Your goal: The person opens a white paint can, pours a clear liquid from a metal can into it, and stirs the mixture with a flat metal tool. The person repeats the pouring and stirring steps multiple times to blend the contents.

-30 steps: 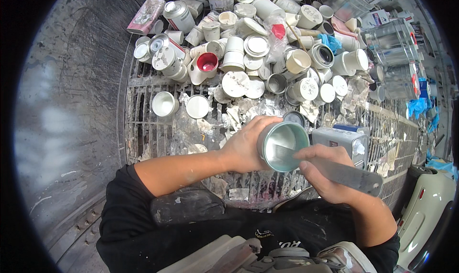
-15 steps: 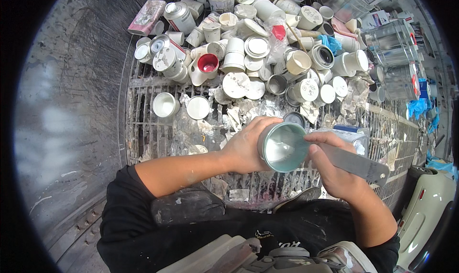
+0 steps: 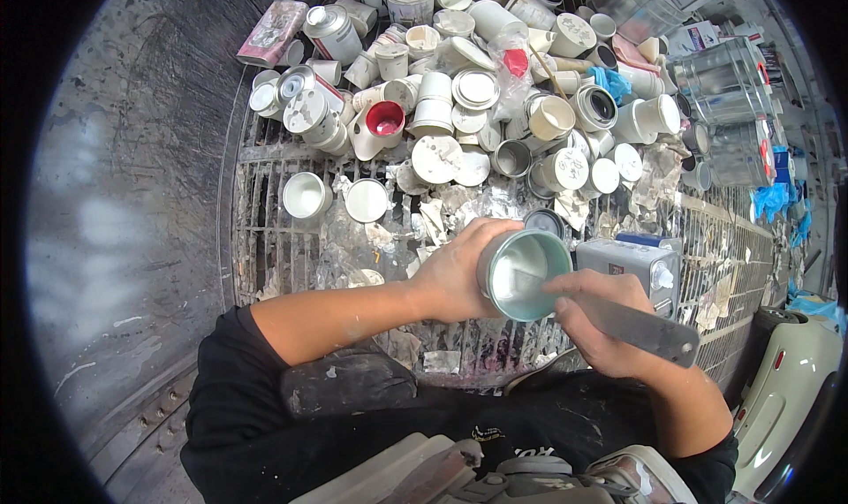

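Note:
My left hand (image 3: 459, 270) is wrapped round the left side of a round teal cup (image 3: 560, 258), holding its mouth tilted up toward me. Whitish, shiny liquid (image 3: 515, 274) covers its bottom. In my right hand (image 3: 611, 314) is a flat grey metal strip (image 3: 649, 329), pinched between thumb and fingers. A hole shows at its outer end, while its other end goes into the cup and is mostly hidden by my fingers. Just beyond the cup, a round dark-rimmed lid or tub (image 3: 544, 225) sits on the grating.
A metal can with a white cap (image 3: 632, 265) stands right of the cup. White pots, lids and cans (image 3: 437, 158) are heaped at the back. An open white cup (image 3: 306, 195) and a lid (image 3: 366, 201) lie at left on the paint-crusted grating (image 3: 265, 239). A dark wall (image 3: 132, 195) rises at left.
My right hand has moved a little left and down, pushing the metal strip further over the cup. More of the metal can behind it now shows. My left hand has barely moved.

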{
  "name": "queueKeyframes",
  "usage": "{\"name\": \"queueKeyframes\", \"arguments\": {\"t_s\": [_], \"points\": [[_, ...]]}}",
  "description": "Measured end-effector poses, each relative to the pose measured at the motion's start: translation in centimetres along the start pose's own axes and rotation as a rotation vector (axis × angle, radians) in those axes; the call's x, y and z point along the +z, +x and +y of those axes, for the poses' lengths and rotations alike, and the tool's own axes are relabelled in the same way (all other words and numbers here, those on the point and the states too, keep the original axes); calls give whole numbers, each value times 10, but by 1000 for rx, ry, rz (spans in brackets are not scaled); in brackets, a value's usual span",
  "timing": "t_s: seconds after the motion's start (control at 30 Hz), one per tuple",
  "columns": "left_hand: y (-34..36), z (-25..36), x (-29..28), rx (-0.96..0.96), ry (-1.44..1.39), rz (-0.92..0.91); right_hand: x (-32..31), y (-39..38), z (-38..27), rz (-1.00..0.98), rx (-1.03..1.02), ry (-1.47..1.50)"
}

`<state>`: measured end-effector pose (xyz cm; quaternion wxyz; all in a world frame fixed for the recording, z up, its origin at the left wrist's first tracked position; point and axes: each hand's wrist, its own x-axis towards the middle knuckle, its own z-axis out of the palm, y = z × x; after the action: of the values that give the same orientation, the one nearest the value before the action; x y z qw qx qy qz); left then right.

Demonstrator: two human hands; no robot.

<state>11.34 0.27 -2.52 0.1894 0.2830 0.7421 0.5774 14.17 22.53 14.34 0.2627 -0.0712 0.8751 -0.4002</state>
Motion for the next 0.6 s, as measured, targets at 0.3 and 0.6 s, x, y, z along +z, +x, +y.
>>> {"name": "queueKeyframes", "arguments": {"t_s": [0.3, 0.6], "points": [[0, 0, -1, 7, 33, -9, 1, 2, 2, 74, -72, -59], [0, 4, -2, 27, 19, 25, 0, 2, 1, 52, -60, -54]]}}
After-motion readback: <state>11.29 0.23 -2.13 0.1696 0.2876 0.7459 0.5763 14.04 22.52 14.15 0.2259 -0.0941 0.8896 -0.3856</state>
